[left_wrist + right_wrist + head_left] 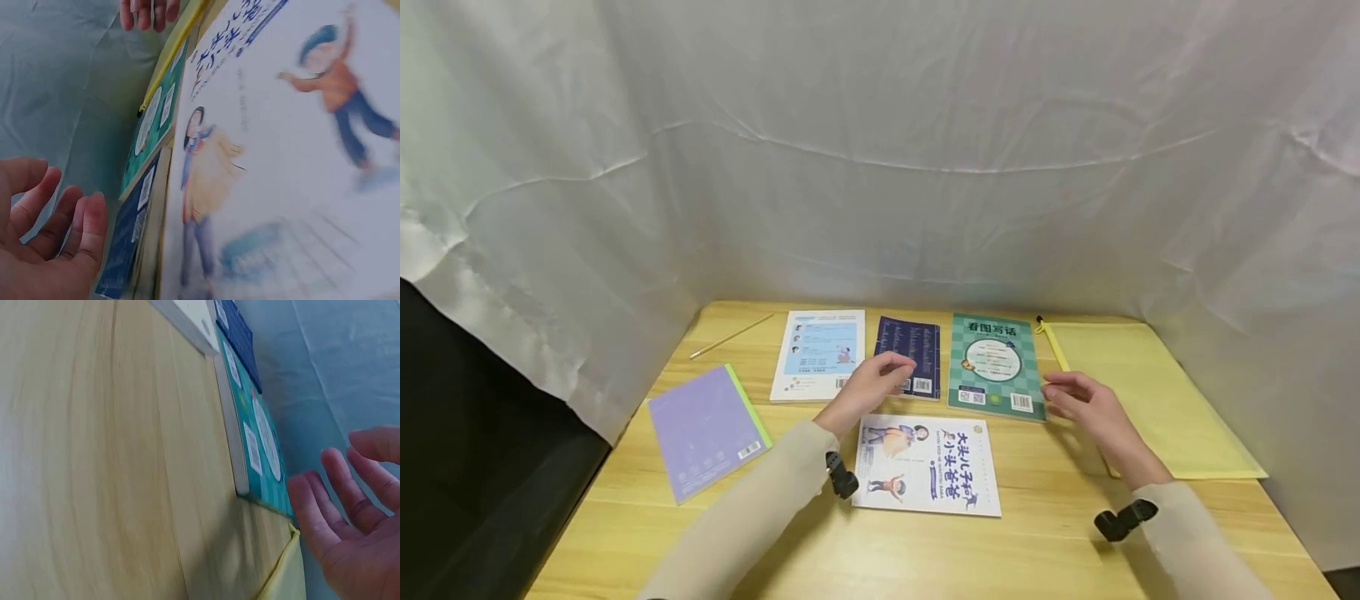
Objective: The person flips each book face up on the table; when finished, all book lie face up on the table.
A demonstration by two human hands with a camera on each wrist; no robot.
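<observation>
My left hand (872, 383) hovers over the near left part of a dark blue book (927, 346), its fingers loosely bent with nothing between them. At the right edge of a green checkered book (962, 350), my right hand (1093, 417) hangs with relaxed fingers and holds nothing. Whether it touches that book I cannot tell in the head view; the right wrist view shows the fingers beside the green book (272, 487). In front of these lies a white book (917, 467) with two cartoon figures, also large in the left wrist view.
A yellow zip pouch (1150, 392) lies flat under and beyond my right hand. To the left are a white and light blue book (820, 350), a purple notebook (703, 433) with a green spine and a thin pencil (730, 337). Pale cloth (925, 217) rises behind the wooden table (925, 558).
</observation>
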